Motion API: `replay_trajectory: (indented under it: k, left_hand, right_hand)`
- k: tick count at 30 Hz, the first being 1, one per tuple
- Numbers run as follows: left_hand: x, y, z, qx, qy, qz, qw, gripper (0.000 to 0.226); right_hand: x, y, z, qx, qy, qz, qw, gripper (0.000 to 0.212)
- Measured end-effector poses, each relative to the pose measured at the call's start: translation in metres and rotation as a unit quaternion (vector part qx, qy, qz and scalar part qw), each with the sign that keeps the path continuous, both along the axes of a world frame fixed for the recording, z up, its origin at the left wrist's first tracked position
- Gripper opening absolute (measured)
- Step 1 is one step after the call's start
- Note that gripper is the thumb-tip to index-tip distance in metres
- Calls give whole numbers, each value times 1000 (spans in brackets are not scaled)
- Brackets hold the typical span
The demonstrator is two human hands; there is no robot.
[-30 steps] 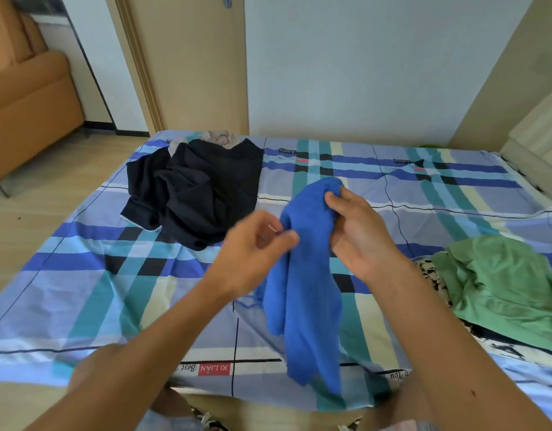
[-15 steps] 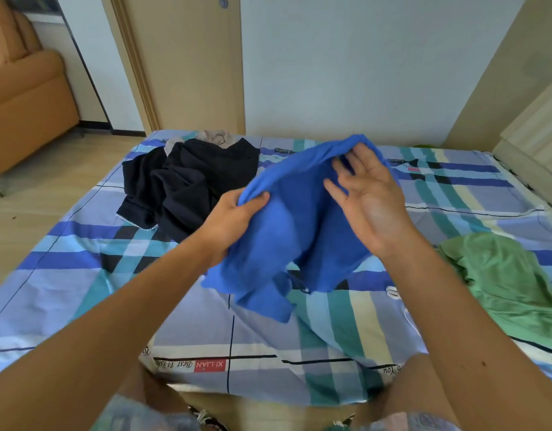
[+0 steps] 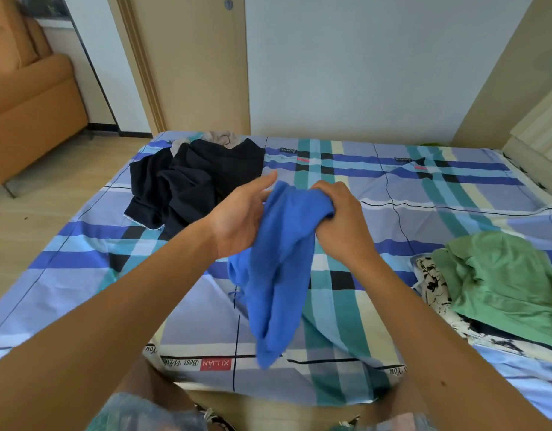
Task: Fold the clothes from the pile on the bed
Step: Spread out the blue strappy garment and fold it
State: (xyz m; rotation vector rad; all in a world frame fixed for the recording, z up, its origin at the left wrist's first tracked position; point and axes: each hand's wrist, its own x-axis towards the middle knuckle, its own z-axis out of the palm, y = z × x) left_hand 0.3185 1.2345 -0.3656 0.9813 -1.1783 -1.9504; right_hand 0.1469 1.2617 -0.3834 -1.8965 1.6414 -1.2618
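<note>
Blue garment (image 3: 278, 275) hangs in a narrow bunch over the near middle of the bed (image 3: 424, 194), its lower end trailing to the sheet near the front edge. Half a second ago it is spread wide between both hands and lifted higher; now it is gathered in again.

Right hand (image 3: 340, 222) has fingers curled tight round the top of the cloth and carries all its weight. Left hand (image 3: 240, 219) no longer grips: fingers are straight and loosely spread, palm laid against the cloth's left side.

Reading: the person seems to be hunting for an edge or corner to start from, and no fold is made yet.

Dark pile (image 3: 194, 181) sits far left on the bed, unfolded. Green garment (image 3: 501, 275) lies crumpled at right on a black-and-white patterned cloth (image 3: 433, 281) — most of the task remains, by my estimate
</note>
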Motion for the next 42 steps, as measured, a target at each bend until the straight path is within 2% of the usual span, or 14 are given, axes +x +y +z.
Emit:
replay_trajectory:
  k: [3,6,8,10,12,16,19,22,26,28,33,36,39,42]
  left_hand:
    - [-1,16,-31,-98,-9,-43,994,68]
    - [-4,37,-55,-199,-140,-76,967,41]
    - [-5,38,-69,-229,-205,-56,950,22]
    - [2,31,-77,-211,-209,-10,955,8]
    - [11,21,-75,-221,-210,43,951,23]
    - [18,8,-50,-222,-191,107,950,31]
    - [12,2,-30,-213,-166,136,953,43]
    - [3,-2,-12,-199,-151,143,958,42]
    - [-3,-1,6,-222,-144,98,959,64]
    - [-4,-1,11,-235,-144,79,958,63]
    - [13,-3,23,-324,-184,11,928,22]
    - [29,-10,30,-370,-233,-23,899,30]
    - [39,-20,27,-425,-301,-17,853,18]
    - [44,-30,12,-459,-354,22,815,15]
  right_hand:
    - [-3,-12,19,42,-5,-58,997,26]
    - [-1,-22,40,47,-42,-97,993,38]
    - [-6,-27,49,47,-80,-103,990,32]
    - [-17,-31,55,45,-151,-119,980,16]
    - [-35,-31,59,53,-215,-139,965,9]
    - [-72,-31,49,139,-199,-163,956,25]
    - [-79,-30,30,188,-97,-113,971,37]
    - [-65,-23,14,178,-84,-1,981,63]
    - [-23,-7,-7,242,-55,217,944,76]
    - [-5,-6,-24,227,-19,199,953,72]
    - [0,-15,-28,129,-99,104,981,10]
    - [-6,-16,-14,123,-181,111,969,30]
    - [-18,-17,-4,124,-262,116,950,48]
    - [-30,-22,2,113,-321,78,937,27]
